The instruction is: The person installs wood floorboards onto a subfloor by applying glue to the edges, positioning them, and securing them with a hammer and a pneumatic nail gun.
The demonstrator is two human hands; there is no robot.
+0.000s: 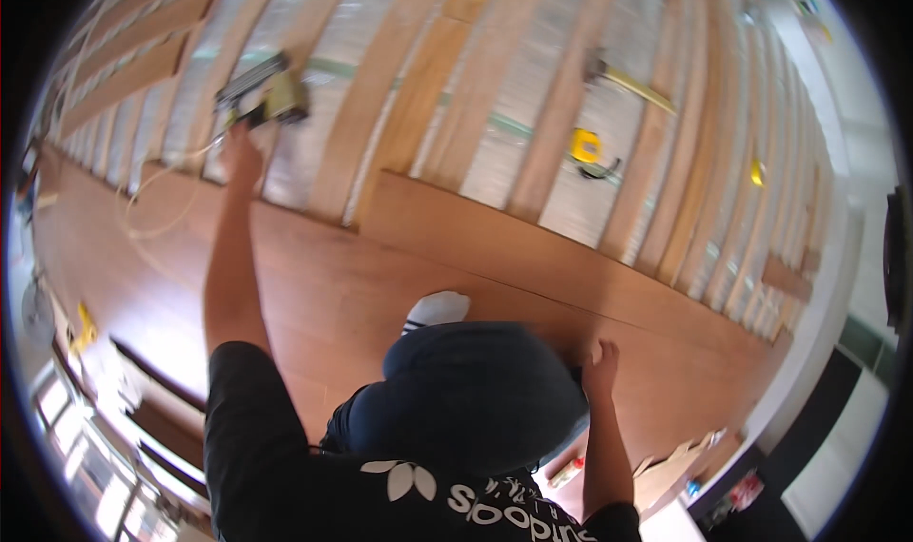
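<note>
At the far left, my left hand [242, 157] is stretched out over the joists, its fingers closed on the dark handle of a nail gun [285, 97]. The tool has a tan-gold body and a grey magazine, and a pale air hose [157, 233] trails from it across the boards. Motion blurs both hand and tool. Beside my bent right knee, my right hand [600, 371] is low over the brown floorboards [514, 300]. Its fingers are apart and slightly curled, with nothing visible in them.
Beyond the boards run wooden joists [404, 95] over clear plastic sheeting. A hammer [635, 87], a yellow tape measure [586, 146] and a small yellow object [758, 173] lie there. Dark planks [157, 376] and a yellow tool [86, 325] lie at left. My socked foot [437, 309] rests on the boards.
</note>
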